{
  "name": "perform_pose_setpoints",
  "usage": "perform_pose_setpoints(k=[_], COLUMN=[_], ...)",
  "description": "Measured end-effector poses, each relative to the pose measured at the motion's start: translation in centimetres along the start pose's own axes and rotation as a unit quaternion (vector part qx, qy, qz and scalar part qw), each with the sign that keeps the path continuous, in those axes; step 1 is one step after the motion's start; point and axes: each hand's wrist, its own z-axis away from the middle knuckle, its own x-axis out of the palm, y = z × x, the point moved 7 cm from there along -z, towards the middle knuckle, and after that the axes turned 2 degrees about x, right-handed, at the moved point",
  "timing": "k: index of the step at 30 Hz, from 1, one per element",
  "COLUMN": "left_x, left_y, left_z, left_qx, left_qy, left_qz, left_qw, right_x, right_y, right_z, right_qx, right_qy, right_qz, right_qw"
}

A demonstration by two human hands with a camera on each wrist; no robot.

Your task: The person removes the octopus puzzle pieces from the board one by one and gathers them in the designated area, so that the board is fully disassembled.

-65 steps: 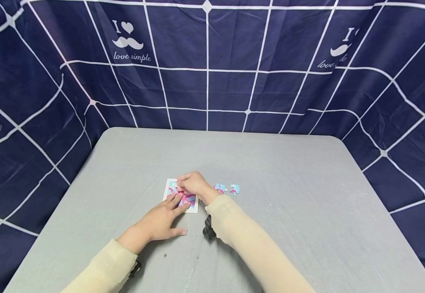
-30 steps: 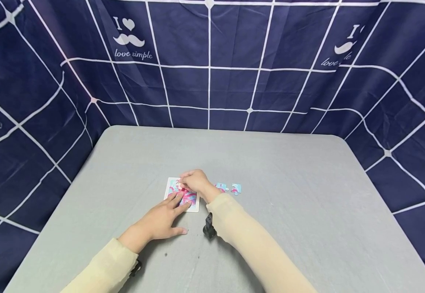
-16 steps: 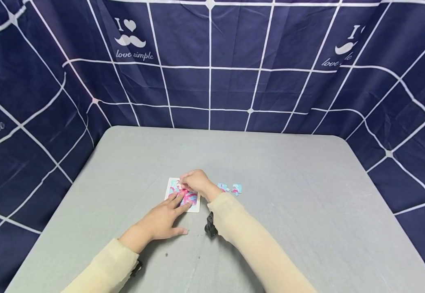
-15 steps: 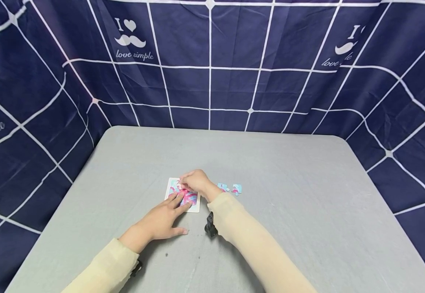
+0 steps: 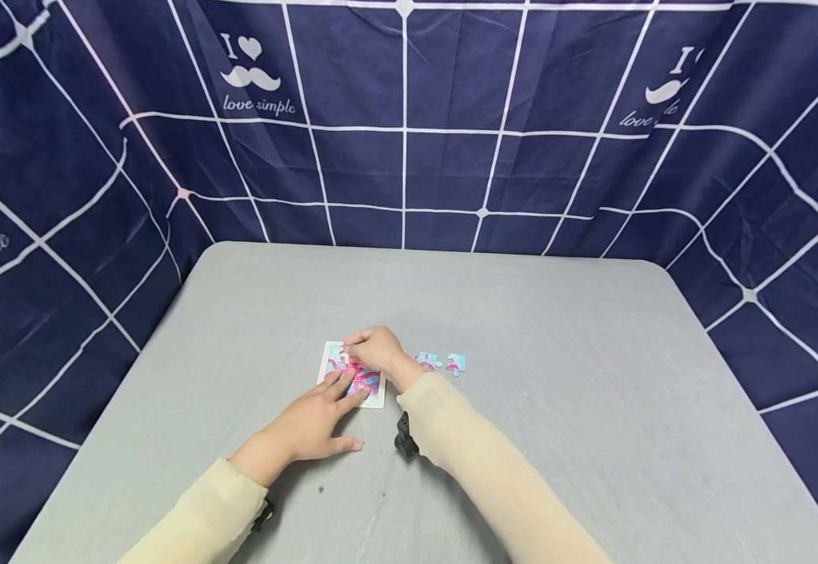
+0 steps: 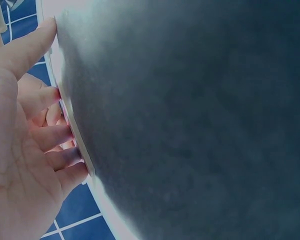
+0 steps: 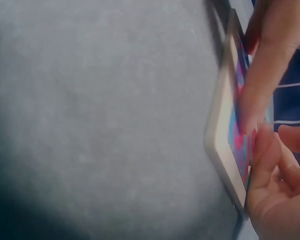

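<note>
We see a grey table [image 5: 557, 439]; on it lie a puzzle board [image 5: 331, 362], two loose puzzle pieces [image 5: 455, 363] beside it, and our left palm [image 5: 306, 429].

Two arms in long, pale cream sleeves [image 5: 494, 478] that end at the wrists. A small black camera mount [image 5: 403, 437] is strapped under each wrist, below the cuff.

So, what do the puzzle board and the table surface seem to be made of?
The puzzle board looks like thick cardboard: the right wrist view shows a pale, matte, fairly thick edge under a glossy pink and blue printed face. It could also be thin wood; I cannot tell. The table seems covered in grey matte cloth or felt, with a faint weave and soft creases.
</note>
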Motion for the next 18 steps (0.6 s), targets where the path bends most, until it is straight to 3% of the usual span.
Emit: perform_pose_setpoints(k=[8,18], left_x=[-0.03,-0.06], left_y=[0.04,-0.1], left_z=[-0.07,-0.01], left_qx=[0.001,-0.008], left_qy=[-0.009,-0.018], left_qz=[-0.005,-0.001], left_qw=[0.9999,0.9998], right_x=[0.39,0.24], right_y=[-0.51,-0.39], right_z=[-0.09,-0.34], right_qx=[-0.047,-0.041], right_qy=[0.03,0.04], right_qz=[0.057,0.033], right_qw=[0.997,0.998])
